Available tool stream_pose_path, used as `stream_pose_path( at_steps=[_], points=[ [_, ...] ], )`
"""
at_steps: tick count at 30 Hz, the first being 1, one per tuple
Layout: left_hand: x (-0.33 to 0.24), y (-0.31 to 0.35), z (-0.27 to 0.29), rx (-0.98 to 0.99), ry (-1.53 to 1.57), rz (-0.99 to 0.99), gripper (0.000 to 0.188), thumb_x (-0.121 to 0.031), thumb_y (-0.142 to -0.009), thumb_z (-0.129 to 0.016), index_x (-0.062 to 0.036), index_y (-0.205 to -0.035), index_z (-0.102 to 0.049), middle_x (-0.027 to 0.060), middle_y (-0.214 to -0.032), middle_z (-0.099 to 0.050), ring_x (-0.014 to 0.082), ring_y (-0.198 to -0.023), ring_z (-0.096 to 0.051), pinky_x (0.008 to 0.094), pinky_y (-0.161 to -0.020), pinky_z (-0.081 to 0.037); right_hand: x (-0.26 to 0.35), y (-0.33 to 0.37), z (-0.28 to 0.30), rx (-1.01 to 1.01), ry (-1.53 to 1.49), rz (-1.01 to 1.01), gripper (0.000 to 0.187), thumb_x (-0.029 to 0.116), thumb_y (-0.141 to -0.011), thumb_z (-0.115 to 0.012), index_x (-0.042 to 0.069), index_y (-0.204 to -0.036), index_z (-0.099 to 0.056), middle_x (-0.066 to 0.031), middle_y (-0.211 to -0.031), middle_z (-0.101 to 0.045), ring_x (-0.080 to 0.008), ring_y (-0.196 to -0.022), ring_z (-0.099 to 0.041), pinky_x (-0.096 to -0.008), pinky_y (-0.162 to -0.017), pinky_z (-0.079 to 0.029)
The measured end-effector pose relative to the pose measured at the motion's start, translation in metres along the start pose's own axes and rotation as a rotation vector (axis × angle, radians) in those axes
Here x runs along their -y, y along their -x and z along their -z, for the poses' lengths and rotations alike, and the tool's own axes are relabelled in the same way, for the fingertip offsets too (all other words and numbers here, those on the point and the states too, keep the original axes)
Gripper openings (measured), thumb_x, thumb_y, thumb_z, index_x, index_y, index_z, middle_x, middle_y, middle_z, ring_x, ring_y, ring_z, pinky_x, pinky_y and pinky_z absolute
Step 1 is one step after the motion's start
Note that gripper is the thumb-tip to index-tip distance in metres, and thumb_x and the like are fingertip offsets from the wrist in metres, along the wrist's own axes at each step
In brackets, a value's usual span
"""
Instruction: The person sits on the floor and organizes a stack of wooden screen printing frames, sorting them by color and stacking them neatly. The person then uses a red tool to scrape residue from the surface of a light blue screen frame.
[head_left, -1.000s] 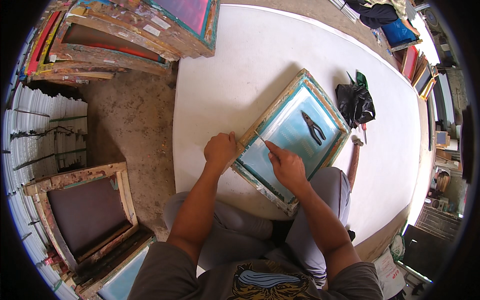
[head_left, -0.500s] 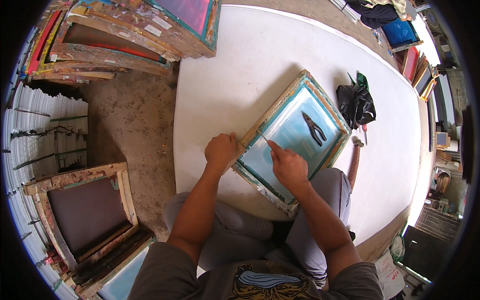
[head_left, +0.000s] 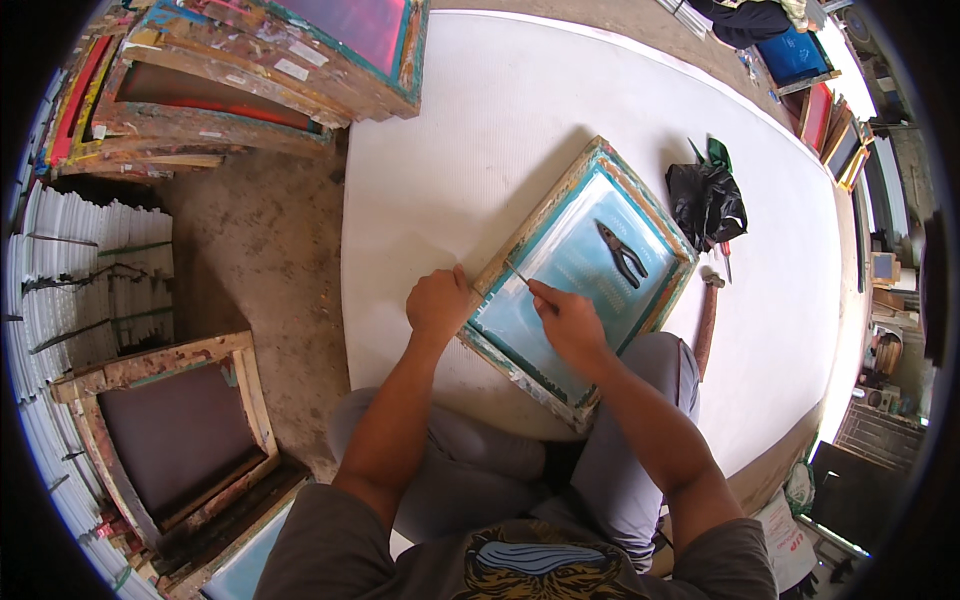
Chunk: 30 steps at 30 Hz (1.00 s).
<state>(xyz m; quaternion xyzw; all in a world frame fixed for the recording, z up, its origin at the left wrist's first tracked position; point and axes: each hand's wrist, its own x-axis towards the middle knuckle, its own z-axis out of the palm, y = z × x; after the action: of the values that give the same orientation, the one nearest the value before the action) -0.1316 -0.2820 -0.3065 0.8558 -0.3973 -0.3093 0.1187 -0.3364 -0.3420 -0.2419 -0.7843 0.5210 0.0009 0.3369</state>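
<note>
A wooden screen-printing frame (head_left: 552, 222) with pale blue mesh lies at a slant before my knees, its rim crusted with old paint. My left hand (head_left: 438, 303) is closed at its left side, the thumb up along the rim; the fingertips are hidden. In my closed right hand (head_left: 575, 325), above the mesh, is a thin pointed tool (head_left: 517, 271) whose handle my fingers cover. Its tip meets the inner edge of the left rim, close to my left hand. Dark-handled pliers (head_left: 622, 255) rest on the mesh.
Right of the frame lie a black plastic bag (head_left: 707, 205), a red-handled screwdriver (head_left: 727, 262) and a wooden-handled hammer (head_left: 708, 330) on the white board (head_left: 450, 130). Stacked screens (head_left: 240, 75) stand at far left; another screen (head_left: 258, 395) leans near left. A person (head_left: 745, 22) is at far right.
The whole view has shifted slightly. My right hand and the thin tool have moved a little along the left rim; my left hand stays at the frame's side.
</note>
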Motion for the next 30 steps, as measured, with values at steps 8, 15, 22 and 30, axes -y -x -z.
stream_pose_path(
  at_steps=[8, 15, 22, 30],
  points=[
    [0.005, -0.003, -0.003, 0.011, 0.002, -0.006, 0.055, -0.041, -0.106, -0.042, -0.0032, -0.083, -0.075, 0.0213, -0.08, -0.073, 0.0408, -0.078, -0.072, 0.051, -0.07, -0.058, -0.035, 0.0, -0.036, -0.102, -0.352, 0.038, 0.033, 0.02, -0.101, -0.066, 0.016, -0.133, -0.07, -0.0158, -0.089, -0.073, -0.0199, -0.07, -0.07, -0.0374, -0.068, -0.054],
    [0.004, -0.006, -0.002, 0.046, 0.012, 0.014, 0.056, -0.041, -0.106, -0.042, -0.0027, -0.083, -0.074, 0.0205, -0.08, -0.073, 0.0403, -0.078, -0.072, 0.0506, -0.07, -0.058, -0.053, -0.002, -0.042, -0.225, 0.003, 0.285, 0.034, 0.02, -0.104, -0.063, 0.01, -0.136, -0.068, -0.0057, -0.078, -0.068, -0.0145, -0.061, -0.061, -0.0347, -0.057, -0.049],
    [0.006, -0.003, 0.002, 0.06, 0.007, 0.026, 0.055, -0.041, -0.106, -0.042, -0.0029, -0.084, -0.075, 0.0207, -0.081, -0.073, 0.0412, -0.079, -0.072, 0.0517, -0.072, -0.057, -0.039, -0.006, -0.027, 0.143, -0.732, -0.276, 0.032, 0.021, -0.101, -0.064, 0.014, -0.132, -0.07, -0.0161, -0.1, -0.076, -0.0289, -0.073, -0.07, -0.0399, -0.067, -0.054],
    [0.006, -0.003, 0.001, 0.044, 0.075, 0.05, 0.056, -0.042, -0.105, -0.043, -0.0022, -0.084, -0.076, 0.0235, -0.084, -0.072, 0.0439, -0.082, -0.071, 0.0524, -0.078, -0.056, -0.044, -0.011, -0.017, 0.15, -0.745, -0.212, 0.037, 0.023, -0.105, -0.06, 0.008, -0.139, -0.064, -0.0033, -0.088, -0.069, -0.0122, -0.063, -0.057, -0.0289, -0.064, -0.052]
  ],
)
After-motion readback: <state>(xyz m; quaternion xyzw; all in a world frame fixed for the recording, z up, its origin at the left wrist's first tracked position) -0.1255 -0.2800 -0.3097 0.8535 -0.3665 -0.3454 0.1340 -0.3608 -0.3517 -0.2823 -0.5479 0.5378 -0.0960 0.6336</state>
